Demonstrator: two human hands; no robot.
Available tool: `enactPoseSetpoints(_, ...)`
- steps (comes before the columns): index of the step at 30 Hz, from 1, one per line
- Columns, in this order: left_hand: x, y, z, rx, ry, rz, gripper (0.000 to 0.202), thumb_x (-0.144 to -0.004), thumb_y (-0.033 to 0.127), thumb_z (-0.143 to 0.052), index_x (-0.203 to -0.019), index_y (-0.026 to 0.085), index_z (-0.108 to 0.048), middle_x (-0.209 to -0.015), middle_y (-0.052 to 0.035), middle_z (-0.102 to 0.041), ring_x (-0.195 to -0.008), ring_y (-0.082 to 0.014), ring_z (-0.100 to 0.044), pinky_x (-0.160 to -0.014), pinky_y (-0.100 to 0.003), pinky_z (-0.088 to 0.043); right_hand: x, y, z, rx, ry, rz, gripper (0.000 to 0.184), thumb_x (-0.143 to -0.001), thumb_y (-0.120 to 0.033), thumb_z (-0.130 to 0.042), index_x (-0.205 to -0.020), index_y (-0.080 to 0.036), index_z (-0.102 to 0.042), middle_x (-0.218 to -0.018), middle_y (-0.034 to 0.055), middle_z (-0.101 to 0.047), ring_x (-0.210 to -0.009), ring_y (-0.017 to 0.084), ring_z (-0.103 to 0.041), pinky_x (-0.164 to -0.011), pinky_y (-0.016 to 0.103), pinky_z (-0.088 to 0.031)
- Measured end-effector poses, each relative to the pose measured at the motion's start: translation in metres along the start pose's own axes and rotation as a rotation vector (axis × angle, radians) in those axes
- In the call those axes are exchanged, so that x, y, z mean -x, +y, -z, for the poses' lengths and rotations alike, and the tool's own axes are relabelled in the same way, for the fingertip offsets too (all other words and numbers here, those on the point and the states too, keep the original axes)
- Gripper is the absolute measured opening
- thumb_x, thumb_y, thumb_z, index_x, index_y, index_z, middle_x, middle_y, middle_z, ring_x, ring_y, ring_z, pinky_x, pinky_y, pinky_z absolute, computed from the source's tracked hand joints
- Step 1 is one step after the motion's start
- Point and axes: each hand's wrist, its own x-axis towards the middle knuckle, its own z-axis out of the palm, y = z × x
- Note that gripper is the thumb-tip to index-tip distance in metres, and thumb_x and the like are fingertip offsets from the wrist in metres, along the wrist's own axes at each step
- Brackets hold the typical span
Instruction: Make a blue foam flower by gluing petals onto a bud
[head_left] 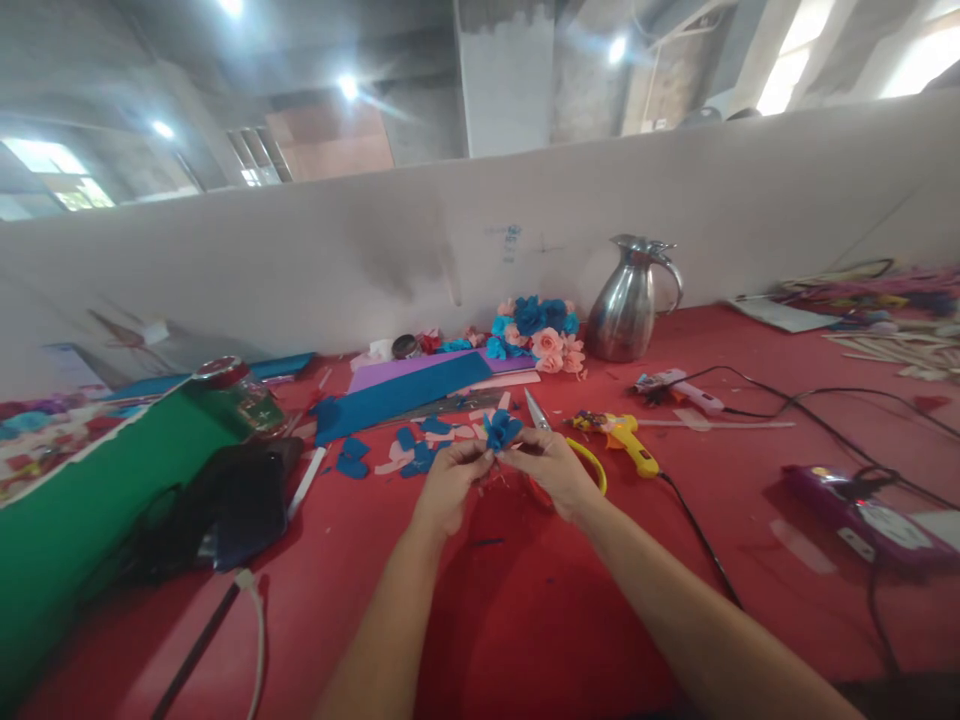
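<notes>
Between my two hands, above the red table (360, 590), is a small blue paper flower (501, 430). My left hand (456, 485) pinches it from the left, near its base. From the right, the fingers of my right hand (551, 465) are closed on it too. Scissors (589, 462) with yellow and red handles lie partly behind my right hand, blades pointing away. Cut blue petals (420, 458) and pink petals (394, 460) are scattered just beyond my left hand. Farther back lies a long strip of blue crepe paper (405, 395) over purple sheets.
Finished pink and blue flowers (549, 345) pile near the back wall beside a steel jug (626, 305). A yellow glue gun (622, 438), a pink glue gun (679, 388) and a purple power strip (862, 520) trail cords at right. A green box (82, 560), dark phone (251, 505) and jar (240, 395) stand left.
</notes>
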Motion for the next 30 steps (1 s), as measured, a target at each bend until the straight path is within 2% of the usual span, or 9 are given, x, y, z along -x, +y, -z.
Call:
enactPoseSetpoints(5,-0.0003,-0.0014,0.0034,0.042,-0.019,0.040,0.018,-0.052,0.026,-0.078,-0.053,0.014,-0.065,-0.047,0.0021,-0.049,-0.048,-0.0070,-0.038,-0.051,-0.023,-0.026,0.0004,-0.0017,0.0007,-0.109,-0.096,-0.025,0.024,-0.056,-0.035,-0.081,-0.073,-0.021,-0.073,-0.071,-0.0005,-0.067,-0.071,0.016,-0.057,-0.081,0.033,-0.043)
enactPoseSetpoints(14,0.0036,0.0057,0.0009,0.059,-0.064,0.109,0.021,-0.046,0.027,-0.081,-0.048,0.014,-0.064,-0.047,0.0014,-0.051,-0.047,-0.0066,-0.038,-0.050,-0.023,-0.025,-0.0003,0.0005,0.0009,-0.146,-0.155,0.011,0.023,-0.054,-0.032,-0.084,-0.070,-0.021,-0.070,-0.067,-0.0029,-0.065,-0.070,0.014,-0.059,-0.080,0.032,-0.045)
enactPoseSetpoints(22,0.0015,0.0021,0.0009,0.031,0.000,0.058,0.020,-0.049,0.028,-0.082,-0.054,0.014,-0.068,-0.051,0.0000,-0.055,-0.051,-0.0082,-0.042,-0.053,-0.023,-0.029,-0.0033,0.0065,-0.0014,-0.095,-0.124,0.106,0.021,-0.064,-0.034,-0.078,-0.079,-0.022,-0.071,-0.077,-0.0005,-0.067,-0.078,0.017,-0.060,-0.084,0.034,-0.045)
enactPoseSetpoints(26,0.0016,0.0017,-0.0010,0.043,-0.001,0.041,0.021,-0.050,0.029,-0.081,-0.055,0.014,-0.069,-0.054,-0.0005,-0.057,-0.052,-0.0085,-0.043,-0.054,-0.023,-0.031,-0.0029,0.0058,-0.0026,-0.096,-0.115,0.144,0.017,-0.066,-0.031,-0.076,-0.081,-0.023,-0.070,-0.080,-0.0002,-0.066,-0.077,0.016,-0.058,-0.080,0.032,-0.045)
enactPoseSetpoints(30,-0.0009,-0.0008,0.0031,-0.021,0.038,-0.030,0.017,-0.056,0.030,-0.077,-0.058,0.015,-0.070,-0.054,0.0003,-0.057,-0.054,-0.0093,-0.043,-0.056,-0.023,-0.032,-0.0028,-0.0016,0.0035,-0.160,-0.120,0.121,0.026,-0.065,-0.026,-0.074,-0.091,-0.025,-0.070,-0.083,-0.0006,-0.066,-0.077,0.016,-0.057,-0.076,0.029,-0.044)
